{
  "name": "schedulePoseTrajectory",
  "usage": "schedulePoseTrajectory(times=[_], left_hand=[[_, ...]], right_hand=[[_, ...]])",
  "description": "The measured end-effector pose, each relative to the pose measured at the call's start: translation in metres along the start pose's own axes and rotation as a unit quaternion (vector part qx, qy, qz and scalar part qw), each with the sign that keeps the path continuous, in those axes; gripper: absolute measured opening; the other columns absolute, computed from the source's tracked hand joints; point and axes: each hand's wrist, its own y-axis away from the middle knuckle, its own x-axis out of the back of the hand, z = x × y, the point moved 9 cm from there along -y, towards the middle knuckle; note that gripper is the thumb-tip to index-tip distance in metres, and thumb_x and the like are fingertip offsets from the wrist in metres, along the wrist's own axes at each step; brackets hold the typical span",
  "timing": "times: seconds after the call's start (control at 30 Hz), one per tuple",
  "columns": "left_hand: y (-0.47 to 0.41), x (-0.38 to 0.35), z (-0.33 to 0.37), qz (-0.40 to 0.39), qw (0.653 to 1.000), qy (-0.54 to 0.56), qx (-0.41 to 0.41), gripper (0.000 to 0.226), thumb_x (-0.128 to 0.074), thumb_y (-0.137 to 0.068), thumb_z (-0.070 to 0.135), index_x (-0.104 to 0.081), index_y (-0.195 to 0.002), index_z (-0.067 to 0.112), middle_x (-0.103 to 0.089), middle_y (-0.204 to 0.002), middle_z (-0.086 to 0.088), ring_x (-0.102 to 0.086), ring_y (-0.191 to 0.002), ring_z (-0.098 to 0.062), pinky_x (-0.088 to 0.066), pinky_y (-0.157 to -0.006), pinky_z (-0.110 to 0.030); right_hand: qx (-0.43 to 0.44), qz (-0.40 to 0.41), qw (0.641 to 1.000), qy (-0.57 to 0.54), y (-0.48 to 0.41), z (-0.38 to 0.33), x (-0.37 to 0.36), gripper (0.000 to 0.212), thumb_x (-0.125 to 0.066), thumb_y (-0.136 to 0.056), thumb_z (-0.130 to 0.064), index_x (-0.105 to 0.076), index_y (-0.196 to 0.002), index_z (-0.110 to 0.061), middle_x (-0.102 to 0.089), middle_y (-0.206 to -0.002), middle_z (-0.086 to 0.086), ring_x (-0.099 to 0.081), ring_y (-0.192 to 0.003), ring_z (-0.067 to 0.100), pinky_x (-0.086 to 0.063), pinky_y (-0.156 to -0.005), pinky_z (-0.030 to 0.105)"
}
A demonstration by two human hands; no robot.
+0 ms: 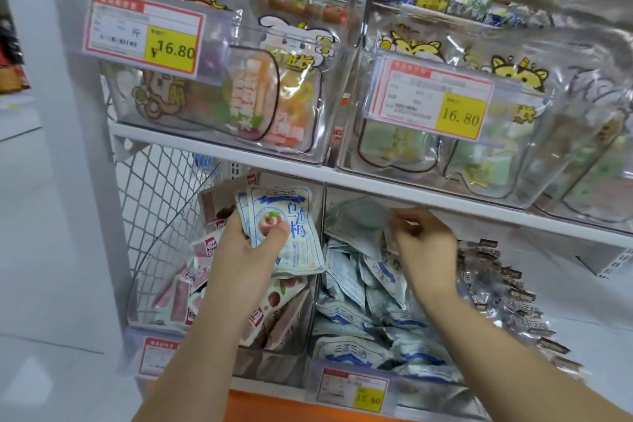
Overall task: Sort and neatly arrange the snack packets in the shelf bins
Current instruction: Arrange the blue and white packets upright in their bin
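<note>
Head view: the left hand (246, 243) grips a fanned stack of blue-and-white foil snack packets (291, 233) above the clear plastic bin of pink packets (274, 363). The right hand (424, 243) pinches a silvery packet (356, 219) over the neighbouring blue-packet bin (342, 384). The loosely fanned stack could slip into the wrong bin.

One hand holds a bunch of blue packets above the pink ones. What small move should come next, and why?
Probably shift the left hand rightward and set its blue packets into the middle bin: they match the pile there, not the pink packets beneath. The right hand seems to pinch a back packet there.
</note>
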Motion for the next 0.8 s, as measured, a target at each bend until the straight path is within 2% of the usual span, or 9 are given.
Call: schedulePoseTrajectory(times=[0.07, 0.27, 0.37, 0.43, 0.5, 0.6, 0.7, 0.77, 0.8], left_hand=[[0.003, -0.001, 0.008, 0.008, 0.999, -0.031, -0.026, 0.028, -0.063, -0.087, 0.035, -0.054, -0.113, 0.034, -0.065, -0.105, 0.015, -0.062, -0.097, -0.008, -0.045, -0.08, -0.032], [0.033, -0.033, 0.031, -0.066, 0.985, -0.084, -0.135, 0.036, -0.065, -0.087, 0.024, -0.049, -0.113, 0.042, -0.063, -0.1, 0.027, -0.058, -0.092, 0.012, -0.041, -0.071, -0.003], [0.049, -0.054, 0.03, -0.11, 0.976, -0.118, -0.146, 0.043, -0.063, -0.087, 0.035, -0.042, -0.121, 0.05, -0.061, -0.111, 0.027, -0.058, -0.103, 0.006, -0.047, -0.087, -0.02], [0.058, -0.066, 0.027, -0.13, 0.973, -0.132, -0.14, 0.056, -0.059, -0.085, 0.049, -0.034, -0.135, 0.045, -0.058, -0.123, 0.021, -0.056, -0.113, -0.004, -0.048, -0.095, -0.038], [0.065, -0.072, 0.025, -0.138, 0.97, -0.139, -0.144, 0.061, -0.055, -0.085, 0.053, -0.029, -0.14, 0.043, -0.056, -0.127, 0.019, -0.054, -0.117, -0.005, -0.047, -0.097, -0.043], [0.071, -0.075, 0.026, -0.137, 0.969, -0.133, -0.157, 0.057, -0.054, -0.089, 0.048, -0.027, -0.139, 0.044, -0.055, -0.125, 0.022, -0.054, -0.114, 0.002, -0.047, -0.096, -0.035], [0.07, -0.075, 0.028, -0.129, 0.97, -0.128, -0.163, 0.045, -0.057, -0.09, 0.04, -0.036, -0.129, 0.045, -0.059, -0.111, 0.027, -0.056, -0.101, 0.011, -0.047, -0.083, -0.022], [0.067, -0.073, 0.028, -0.121, 0.973, -0.115, -0.158, 0.04, -0.058, -0.089, 0.037, -0.041, -0.126, 0.041, -0.061, -0.103, 0.028, -0.057, -0.094, 0.011, -0.044, -0.075, -0.014], [0.065, -0.07, 0.027, -0.118, 0.976, -0.104, -0.154, 0.038, -0.058, -0.09, 0.035, -0.043, -0.125, 0.038, -0.062, -0.099, 0.027, -0.057, -0.092, 0.011, -0.043, -0.071, -0.01]], right_hand=[[-0.014, 0.014, 0.999, -0.036, 0.017, -0.009, 0.029, 0.01, -0.066, -0.084, -0.015, -0.066, -0.074, -0.017, -0.068, -0.069, 0.001, -0.058, -0.058, 0.014, -0.045, -0.057, 0.025], [-0.12, -0.067, 0.976, -0.17, 0.055, -0.027, 0.054, 0.016, -0.061, -0.088, -0.011, -0.053, -0.075, -0.004, -0.054, -0.051, -0.004, -0.045, -0.042, 0.009, -0.039, -0.044, 0.023], [-0.171, -0.08, 0.959, -0.211, 0.063, -0.022, 0.048, 0.017, -0.058, -0.09, -0.011, -0.049, -0.075, -0.01, -0.051, -0.047, -0.006, -0.043, -0.045, 0.016, -0.036, -0.05, 0.031], [-0.203, -0.074, 0.948, -0.233, 0.066, -0.021, 0.046, 0.019, -0.058, -0.09, -0.012, -0.048, -0.075, -0.012, -0.047, -0.052, -0.006, -0.042, -0.043, 0.012, -0.036, -0.048, 0.023], [-0.226, -0.076, 0.937, -0.253, 0.067, -0.022, 0.043, 0.017, -0.057, -0.091, -0.011, -0.047, -0.076, -0.012, -0.045, -0.059, -0.004, -0.042, -0.041, 0.007, -0.037, -0.046, 0.017], [-0.248, -0.105, 0.919, -0.287, 0.069, -0.026, 0.036, 0.014, -0.056, -0.09, -0.009, -0.05, -0.079, -0.012, -0.047, -0.062, -0.002, -0.042, -0.041, 0.008, -0.039, -0.048, 0.02], [-0.249, -0.154, 0.885, -0.362, 0.069, -0.034, 0.023, 0.02, -0.05, -0.095, -0.024, -0.056, -0.084, -0.009, -0.052, -0.06, 0.003, -0.045, -0.043, 0.011, -0.041, -0.048, 0.025], [-0.242, -0.178, 0.87, -0.391, 0.068, -0.038, 0.019, 0.026, -0.044, -0.097, -0.028, -0.06, -0.097, -0.008, -0.055, -0.06, 0.004, -0.049, -0.045, 0.014, -0.043, -0.053, 0.028], [-0.225, -0.187, 0.88, -0.375, 0.066, -0.038, 0.017, 0.021, -0.046, -0.097, -0.022, -0.059, -0.105, -0.008, -0.056, -0.062, 0.003, -0.051, -0.047, 0.013, -0.044, -0.056, 0.03]])
